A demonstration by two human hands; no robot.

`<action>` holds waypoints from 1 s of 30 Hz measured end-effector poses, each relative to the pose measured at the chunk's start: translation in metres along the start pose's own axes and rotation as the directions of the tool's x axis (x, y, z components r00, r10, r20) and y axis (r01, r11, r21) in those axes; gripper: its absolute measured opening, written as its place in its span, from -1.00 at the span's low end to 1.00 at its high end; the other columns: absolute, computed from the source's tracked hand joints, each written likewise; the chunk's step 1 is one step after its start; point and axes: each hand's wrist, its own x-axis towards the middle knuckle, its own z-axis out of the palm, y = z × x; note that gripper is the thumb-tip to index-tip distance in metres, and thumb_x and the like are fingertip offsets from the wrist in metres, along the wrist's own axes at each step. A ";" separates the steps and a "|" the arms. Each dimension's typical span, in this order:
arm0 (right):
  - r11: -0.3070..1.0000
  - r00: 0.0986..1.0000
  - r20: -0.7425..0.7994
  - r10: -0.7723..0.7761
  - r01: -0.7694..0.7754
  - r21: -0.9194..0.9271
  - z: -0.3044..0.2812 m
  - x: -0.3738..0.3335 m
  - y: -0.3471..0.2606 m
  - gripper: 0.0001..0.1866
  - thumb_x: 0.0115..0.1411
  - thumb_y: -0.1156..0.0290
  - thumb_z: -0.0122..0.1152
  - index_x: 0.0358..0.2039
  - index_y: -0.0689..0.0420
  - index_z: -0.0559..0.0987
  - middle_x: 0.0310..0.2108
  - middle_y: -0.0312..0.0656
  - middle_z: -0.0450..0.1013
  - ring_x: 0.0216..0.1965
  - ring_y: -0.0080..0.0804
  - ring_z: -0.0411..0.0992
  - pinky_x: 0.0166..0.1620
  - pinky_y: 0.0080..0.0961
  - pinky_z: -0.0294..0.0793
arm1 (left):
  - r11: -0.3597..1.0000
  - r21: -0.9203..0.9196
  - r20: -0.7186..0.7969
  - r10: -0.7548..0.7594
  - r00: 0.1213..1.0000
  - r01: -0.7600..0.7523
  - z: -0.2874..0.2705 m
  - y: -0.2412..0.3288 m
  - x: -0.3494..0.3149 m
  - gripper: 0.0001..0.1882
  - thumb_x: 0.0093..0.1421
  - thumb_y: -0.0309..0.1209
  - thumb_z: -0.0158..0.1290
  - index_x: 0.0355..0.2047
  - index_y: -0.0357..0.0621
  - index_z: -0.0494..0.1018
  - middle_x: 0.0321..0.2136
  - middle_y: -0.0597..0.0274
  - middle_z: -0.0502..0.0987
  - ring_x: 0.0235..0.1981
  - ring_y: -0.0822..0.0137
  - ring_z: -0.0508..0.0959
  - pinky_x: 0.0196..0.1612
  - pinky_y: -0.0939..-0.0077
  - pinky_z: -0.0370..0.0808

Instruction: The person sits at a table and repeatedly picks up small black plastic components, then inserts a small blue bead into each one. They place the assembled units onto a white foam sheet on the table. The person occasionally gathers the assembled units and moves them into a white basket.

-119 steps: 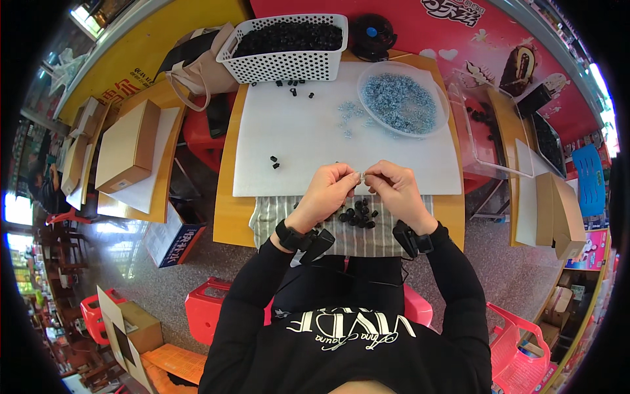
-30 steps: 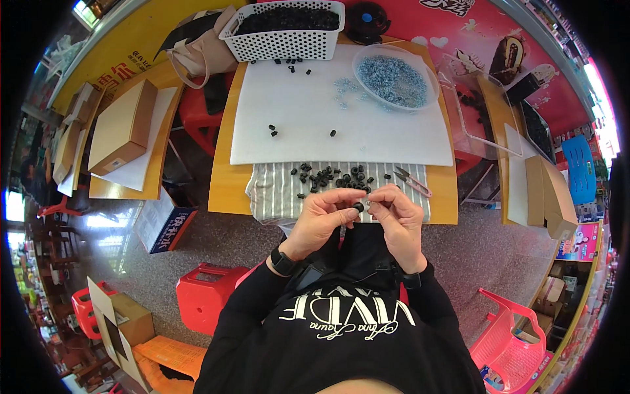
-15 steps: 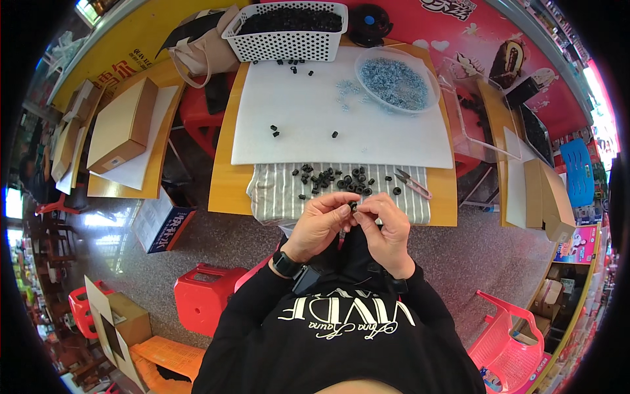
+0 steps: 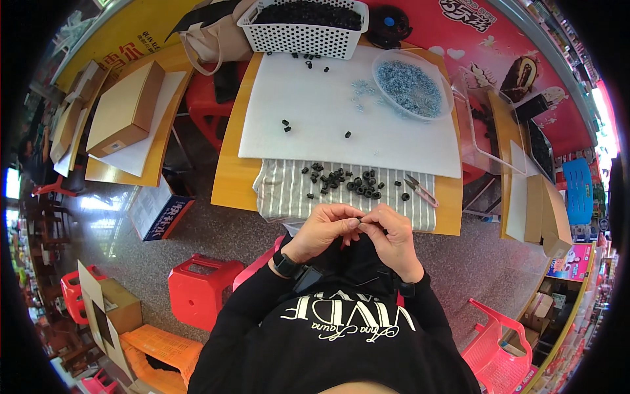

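Black piece (image 4: 360, 220), mostly hidden by fingertips, is seen in the head view at the near edge of the striped cloth (image 4: 282, 187). It is pinched in the grip of the left hand (image 4: 319, 230); the grip of the right hand (image 4: 394, 240) is pressed together against it, its contents not discernible. Loose black parts (image 4: 367, 193) and pink-handled snips (image 4: 426, 195) are spread on the cloth; beyond it, a white board (image 4: 308, 98) is laid

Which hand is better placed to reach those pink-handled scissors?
The right hand, probably: the scissors lie on the striped cloth, closer to it than to the left hand. Both hands' fingertips meet at a small dark piece, so the right might need freeing first.
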 end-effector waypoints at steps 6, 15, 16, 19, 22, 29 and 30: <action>0.949 0.973 0.049 0.227 -0.233 0.215 0.002 0.007 -0.007 -0.90 0.10 0.70 0.23 -0.45 0.29 0.48 -0.53 -0.21 0.48 -0.47 -0.49 0.53 -0.42 -0.61 0.48 | 0.976 -0.219 0.016 0.010 1.000 -0.007 0.001 0.001 -0.003 -0.73 0.30 -0.40 0.07 -0.08 -0.35 0.49 -0.31 0.17 0.59 -0.37 0.44 0.58 -0.39 0.66 0.51; 0.860 0.957 0.079 0.278 -0.285 0.424 0.009 0.016 -0.008 -0.90 0.15 0.68 0.22 -0.47 0.27 0.49 -0.53 -0.26 0.50 -0.48 -0.59 0.51 -0.40 -0.67 0.49 | 0.955 -0.298 0.006 0.019 1.000 -0.017 -0.003 0.003 -0.004 -0.72 0.32 -0.37 0.04 -0.08 -0.33 0.49 -0.33 0.13 0.58 -0.37 0.37 0.59 -0.38 0.65 0.52; 0.852 0.955 0.050 0.293 -0.285 0.439 0.008 0.015 -0.008 -0.91 0.16 0.68 0.22 -0.45 0.26 0.50 -0.54 -0.27 0.50 -0.49 -0.61 0.49 -0.40 -0.68 0.47 | 0.947 -0.321 0.004 0.018 1.000 -0.015 -0.002 0.004 -0.005 -0.72 0.32 -0.37 0.03 -0.07 -0.33 0.48 -0.33 0.12 0.58 -0.37 0.37 0.59 -0.38 0.65 0.52; 0.859 0.940 -0.025 0.340 -0.300 0.415 0.004 0.012 -0.004 -0.94 0.17 0.65 0.22 -0.42 0.25 0.53 -0.53 -0.30 0.49 -0.47 -0.65 0.44 -0.39 -0.71 0.41 | 0.927 -0.375 0.000 0.018 1.000 -0.017 -0.001 0.004 -0.006 -0.72 0.34 -0.37 0.01 -0.06 -0.32 0.48 -0.33 0.11 0.57 -0.37 0.37 0.59 -0.37 0.64 0.52; 0.932 0.936 -0.167 0.310 -0.265 0.248 -0.002 0.012 0.003 -0.98 0.20 0.62 0.19 -0.38 0.24 0.55 -0.48 -0.31 0.48 -0.43 -0.67 0.42 -0.39 -0.72 0.36 | 0.921 -0.386 -0.027 0.040 0.999 -0.048 -0.005 0.002 -0.008 -0.72 0.36 -0.36 -0.02 -0.05 -0.32 0.47 -0.33 0.11 0.56 -0.36 0.37 0.58 -0.36 0.63 0.51; 0.994 0.720 -0.685 0.107 -0.096 0.055 -0.052 0.045 -0.002 -0.92 0.22 0.60 0.16 -0.27 0.21 0.56 -0.42 -0.30 0.47 -0.39 -0.58 0.44 -0.34 -0.64 0.42 | 0.870 -0.357 -0.311 0.233 0.921 -0.341 -0.034 0.034 -0.036 -0.73 0.38 -0.32 -0.07 -0.08 -0.28 0.44 -0.39 0.16 0.47 -0.42 0.36 0.48 -0.48 0.66 0.38; 0.987 0.773 -0.627 0.100 -0.155 -0.034 -0.035 0.051 -0.010 -0.92 0.21 0.60 0.17 -0.28 0.22 0.56 -0.43 -0.30 0.46 -0.39 -0.58 0.44 -0.34 -0.64 0.42 | 0.839 -0.365 -0.335 0.285 0.898 -0.403 -0.043 0.038 -0.042 -0.73 0.38 -0.32 -0.07 -0.09 -0.27 0.45 -0.41 0.17 0.46 -0.44 0.36 0.48 -0.48 0.64 0.39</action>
